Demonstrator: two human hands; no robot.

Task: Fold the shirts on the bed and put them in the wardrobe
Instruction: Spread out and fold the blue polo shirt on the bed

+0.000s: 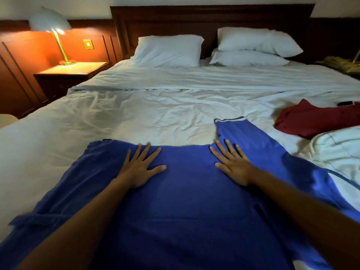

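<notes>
A blue shirt (185, 201) lies spread flat on the white bed (146, 114), its far edge toward the pillows and one sleeve (237, 131) reaching out at the right. My left hand (141, 166) presses flat on the cloth near its far edge, fingers straight and spread. My right hand (232, 164) lies flat the same way, next to the base of the right sleeve. A crumpled dark red shirt (311, 121) rests on the bed at the right. A white garment (339, 151) with thin dark lines lies bunched at the right edge. No wardrobe is in view.
Three white pillows (169, 50) lean against the dark wooden headboard (194, 18). A lit lamp (52, 26) stands on a nightstand (72, 72) at the left. A small dark phone-like object (345, 103) lies beyond the red shirt.
</notes>
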